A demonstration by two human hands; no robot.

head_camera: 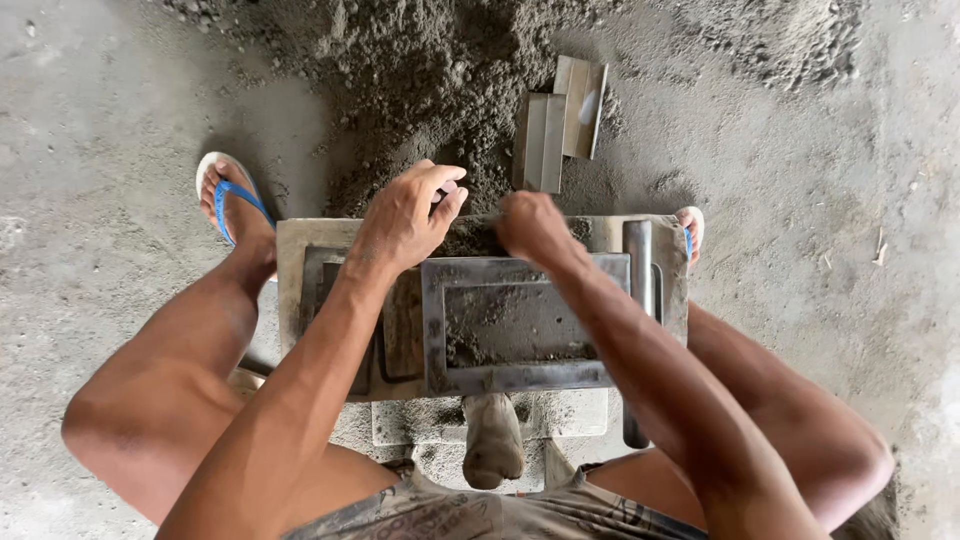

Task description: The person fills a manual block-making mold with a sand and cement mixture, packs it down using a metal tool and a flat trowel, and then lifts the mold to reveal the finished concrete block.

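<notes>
Grey metal mould frame (520, 375), partly packed with damp dark mix (505, 325)

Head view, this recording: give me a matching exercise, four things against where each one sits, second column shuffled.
1. metal mould frame
2. grey mix pile
3. blue-strapped sandal
4. flat metal plates

A. on the foot at the left of the block
B. on the block between the knees
C. leaning on the pile's right edge
D. on the floor beyond both hands

Pairs: 1-B, 2-D, 3-A, 4-C
</notes>
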